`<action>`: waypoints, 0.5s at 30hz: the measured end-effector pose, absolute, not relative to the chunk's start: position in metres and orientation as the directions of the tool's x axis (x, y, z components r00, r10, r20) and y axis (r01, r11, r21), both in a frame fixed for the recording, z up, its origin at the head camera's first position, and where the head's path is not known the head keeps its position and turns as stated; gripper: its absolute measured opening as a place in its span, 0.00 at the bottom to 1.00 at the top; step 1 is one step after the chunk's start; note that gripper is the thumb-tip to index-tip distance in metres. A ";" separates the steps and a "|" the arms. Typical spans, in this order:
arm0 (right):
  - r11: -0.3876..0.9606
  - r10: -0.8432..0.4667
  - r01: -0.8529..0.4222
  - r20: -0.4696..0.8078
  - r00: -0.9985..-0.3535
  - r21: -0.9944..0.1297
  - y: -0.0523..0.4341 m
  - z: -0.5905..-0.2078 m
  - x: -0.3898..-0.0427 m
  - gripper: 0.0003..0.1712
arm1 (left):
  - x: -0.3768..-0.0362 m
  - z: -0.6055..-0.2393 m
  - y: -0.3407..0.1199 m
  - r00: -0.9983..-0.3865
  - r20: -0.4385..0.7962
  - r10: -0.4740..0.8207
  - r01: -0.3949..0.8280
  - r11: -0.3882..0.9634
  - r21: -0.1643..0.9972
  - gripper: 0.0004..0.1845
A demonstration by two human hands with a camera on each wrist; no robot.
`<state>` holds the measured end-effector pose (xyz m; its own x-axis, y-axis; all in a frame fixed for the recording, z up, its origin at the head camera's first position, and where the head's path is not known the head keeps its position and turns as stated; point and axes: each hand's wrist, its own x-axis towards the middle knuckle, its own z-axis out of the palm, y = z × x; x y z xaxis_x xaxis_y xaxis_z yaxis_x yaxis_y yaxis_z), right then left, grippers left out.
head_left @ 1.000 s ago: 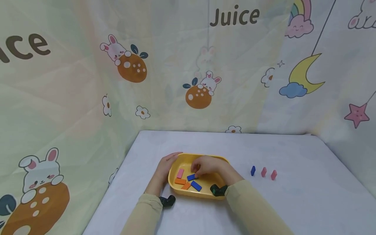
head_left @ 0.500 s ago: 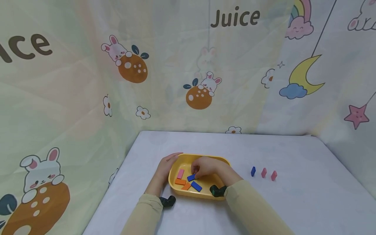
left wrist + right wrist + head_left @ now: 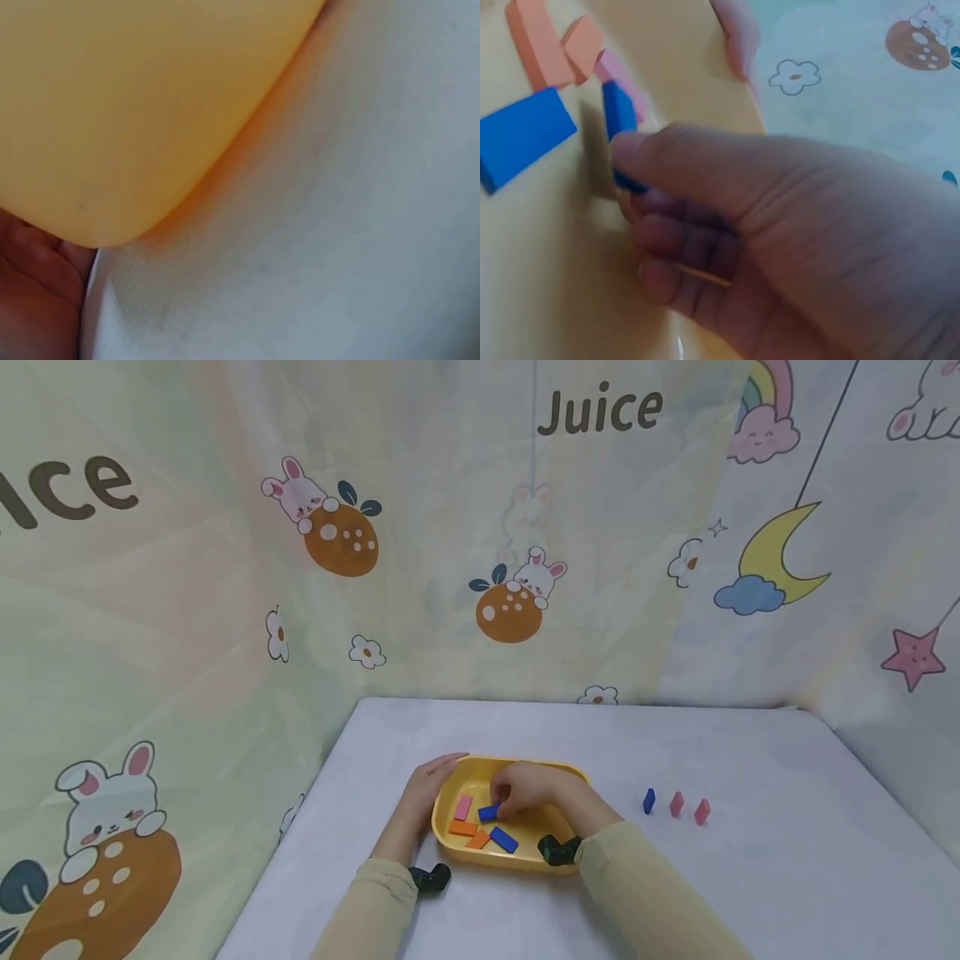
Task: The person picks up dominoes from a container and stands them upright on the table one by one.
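My right hand [image 3: 528,785] is inside the yellow tray [image 3: 480,857], pinching a blue block [image 3: 489,812] by its end. In the right wrist view the thumb lies on one face of this blue block [image 3: 619,109], which is lifted on edge beside another blue block [image 3: 529,135]. Orange blocks [image 3: 462,828] and a pink block [image 3: 463,807] lie on the tray's left side. My left hand [image 3: 422,789] rests along the left end of the tray, fingers stretched toward its far corner. The left wrist view shows part of that hand [image 3: 37,285] against the tray's outer wall [image 3: 135,112].
On the white table [image 3: 780,885], right of the tray, one blue block [image 3: 649,802] and two pink blocks, the nearer one [image 3: 702,812] at the right end, stand upright in a spaced row. Printed cloth [image 3: 420,527] walls the table's back and left.
The view has shifted slightly. Both hands keep their places, the right still at the same blue block in the tray. The standing blocks have not moved.
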<state>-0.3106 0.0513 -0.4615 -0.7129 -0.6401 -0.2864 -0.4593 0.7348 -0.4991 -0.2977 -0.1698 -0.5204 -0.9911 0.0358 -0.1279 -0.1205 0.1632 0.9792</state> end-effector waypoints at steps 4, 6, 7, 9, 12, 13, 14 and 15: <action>0.736 -0.633 -0.440 -0.295 -0.715 -0.514 0.054 -0.458 -0.310 0.05 | -0.297 -0.522 -0.168 -0.990 -0.135 0.040 -0.127 0.167 0.978 0.20; 0.734 -0.636 -0.442 -0.294 -0.713 -0.516 0.056 -0.454 -0.310 0.05 | -0.297 -0.523 -0.168 -0.991 -0.127 0.041 -0.119 0.167 0.979 0.20; 0.733 -0.639 -0.445 -0.294 -0.711 -0.515 0.056 -0.453 -0.310 0.05 | -0.297 -0.523 -0.168 -0.991 -0.126 0.041 -0.117 0.167 0.979 0.20; 0.731 -0.643 -0.454 -0.292 -0.708 -0.510 0.058 -0.450 -0.310 0.05 | -0.297 -0.523 -0.168 -0.992 -0.123 0.040 -0.114 0.168 0.979 0.19; 0.730 -0.645 -0.465 -0.280 -0.711 -0.501 0.061 -0.446 -0.309 0.04 | -0.298 -0.523 -0.168 -0.991 -0.127 0.039 -0.119 0.165 0.979 0.19; 0.732 -0.643 -0.468 -0.275 -0.715 -0.496 0.062 -0.445 -0.309 0.04 | -0.298 -0.523 -0.169 -0.991 -0.132 0.038 -0.124 0.165 0.979 0.19; 0.731 -0.643 -0.470 -0.267 -0.718 -0.495 0.063 -0.444 -0.309 0.04 | -0.298 -0.523 -0.169 -0.990 -0.136 0.036 -0.128 0.167 0.978 0.19; 0.728 -0.643 -0.473 -0.258 -0.721 -0.496 0.065 -0.443 -0.309 0.04 | -0.299 -0.523 -0.169 -0.989 -0.141 0.034 -0.133 0.165 0.977 0.19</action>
